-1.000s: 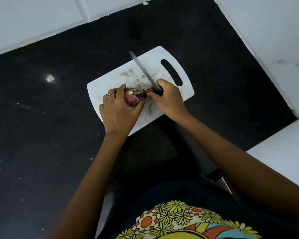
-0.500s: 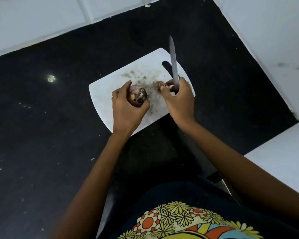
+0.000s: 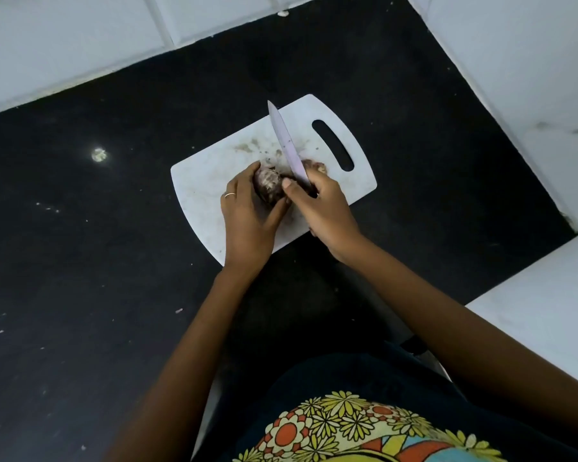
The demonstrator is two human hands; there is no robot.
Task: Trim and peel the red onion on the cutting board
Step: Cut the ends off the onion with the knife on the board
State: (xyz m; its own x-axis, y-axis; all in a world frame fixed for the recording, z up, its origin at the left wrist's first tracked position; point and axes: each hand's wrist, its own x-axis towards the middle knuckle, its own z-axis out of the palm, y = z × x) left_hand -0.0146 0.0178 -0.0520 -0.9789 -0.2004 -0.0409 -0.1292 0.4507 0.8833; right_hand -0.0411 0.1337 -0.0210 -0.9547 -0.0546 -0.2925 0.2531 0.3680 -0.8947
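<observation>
The red onion (image 3: pixel 267 186) sits just above the white cutting board (image 3: pixel 207 181), gripped by my left hand (image 3: pixel 247 215), which wears a ring. My right hand (image 3: pixel 321 208) holds a knife (image 3: pixel 286 145) by its dark handle, and its thumb touches the onion's right side. The blade points up and to the left, rising over the board behind the onion. Most of the onion is hidden by my fingers. A cut-off onion piece (image 3: pixel 316 166) lies on the board just right of the blade.
The board has a handle slot (image 3: pixel 332 145) at its far right and lies on a black countertop (image 3: pixel 80 261). White tiled walls (image 3: pixel 514 61) close in at the back and right. Small skin scraps and smears dot the board.
My right hand has come back left to the onion, leaving the cut piece on the board. The knife blade swung from near upright to leaning left. My left hand turned the onion.
</observation>
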